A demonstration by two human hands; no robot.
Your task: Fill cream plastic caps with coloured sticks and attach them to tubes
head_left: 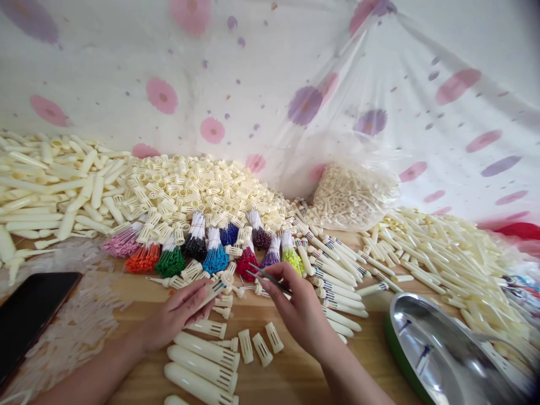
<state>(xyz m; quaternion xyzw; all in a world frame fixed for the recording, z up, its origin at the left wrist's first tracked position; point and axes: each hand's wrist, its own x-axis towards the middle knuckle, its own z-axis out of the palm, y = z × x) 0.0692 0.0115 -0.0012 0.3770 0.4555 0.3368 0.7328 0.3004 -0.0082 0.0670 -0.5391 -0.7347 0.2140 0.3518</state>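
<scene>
My left hand [182,308] is closed around a cream multicolour pen part [211,296], a tube tilted up to the right with slots and coloured bits at its far end. In my right hand [301,312] is a pair of tweezers [270,278], pinched between thumb and fingers. Their tips point left, near the crimson bundle of pen pieces [248,261]. Below my hands lie several cream barrels [202,365] in a row and three loose slotted sleeves [262,350]. Finished-looking pen parts with coloured bits [343,304] lie right of my right hand.
Bundles of coloured pieces, such as orange [143,257] and green [170,260], stand before a heap of slotted sleeves [202,185]. Long tubes [439,247] pile up right, barrels [63,191] left. A phone [36,315], a metal-lined green dish [447,360] and a plastic bag [356,194] surround the workspace.
</scene>
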